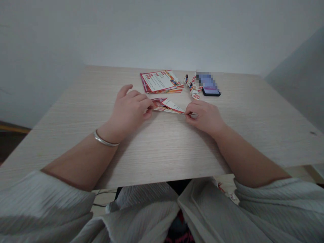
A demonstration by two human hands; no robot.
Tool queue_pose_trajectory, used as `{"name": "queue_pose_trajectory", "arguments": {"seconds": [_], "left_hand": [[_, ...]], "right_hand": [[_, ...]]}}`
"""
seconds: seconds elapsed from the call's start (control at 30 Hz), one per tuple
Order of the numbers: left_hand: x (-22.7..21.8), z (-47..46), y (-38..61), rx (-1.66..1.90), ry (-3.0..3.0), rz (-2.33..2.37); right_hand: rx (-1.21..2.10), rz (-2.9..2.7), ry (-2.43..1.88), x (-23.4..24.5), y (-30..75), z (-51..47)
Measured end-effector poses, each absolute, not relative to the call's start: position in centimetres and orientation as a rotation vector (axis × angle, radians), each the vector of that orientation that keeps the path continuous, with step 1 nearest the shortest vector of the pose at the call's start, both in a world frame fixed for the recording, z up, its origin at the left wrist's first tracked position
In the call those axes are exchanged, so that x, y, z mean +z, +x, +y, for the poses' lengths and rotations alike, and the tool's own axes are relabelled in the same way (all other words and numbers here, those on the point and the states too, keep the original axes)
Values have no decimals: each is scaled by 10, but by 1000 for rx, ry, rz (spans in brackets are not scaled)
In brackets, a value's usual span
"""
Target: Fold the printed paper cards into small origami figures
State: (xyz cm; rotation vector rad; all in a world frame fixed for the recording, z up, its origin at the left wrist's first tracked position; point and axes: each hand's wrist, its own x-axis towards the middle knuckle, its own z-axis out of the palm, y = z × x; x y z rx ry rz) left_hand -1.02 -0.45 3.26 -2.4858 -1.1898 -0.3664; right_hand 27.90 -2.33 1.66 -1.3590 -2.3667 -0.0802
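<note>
A folded red-and-white printed paper (168, 105) lies on the light wooden table (162, 145) between my hands. My left hand (130, 113), with a silver bracelet on its wrist, has its fingers curled and pinches the paper's left end. My right hand (204, 116) is closed in a pinch on the paper's pointed right tip. The paper is folded into a long narrow shape, held flat against the tabletop.
A small stack of the same red-and-white leaflets (161, 81) lies farther back. To its right sit several small folded paper pieces (192, 87) and a phone (209, 85) with a blurred screen. White walls border the table's far and right sides.
</note>
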Motion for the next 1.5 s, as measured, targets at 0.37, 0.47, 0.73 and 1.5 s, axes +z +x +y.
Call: {"name": "queue_pose_trajectory", "arguments": {"seconds": [0.37,0.47,0.73,1.5], "left_hand": [[26,6,-18,-507,-2725,-1171],[21,3,-12,-378,-2858,-1045],[17,-4,-6,-168,-2934,-1102],[31,-26,13,-65,-2624,-1128]], "right_hand": [[39,-2453,-1240,12,291,-18],[-6,-2451,-1280,12,291,-16],[-43,-2353,-1556,13,289,-13],[327,-2479,-1284,5,250,-27]]}}
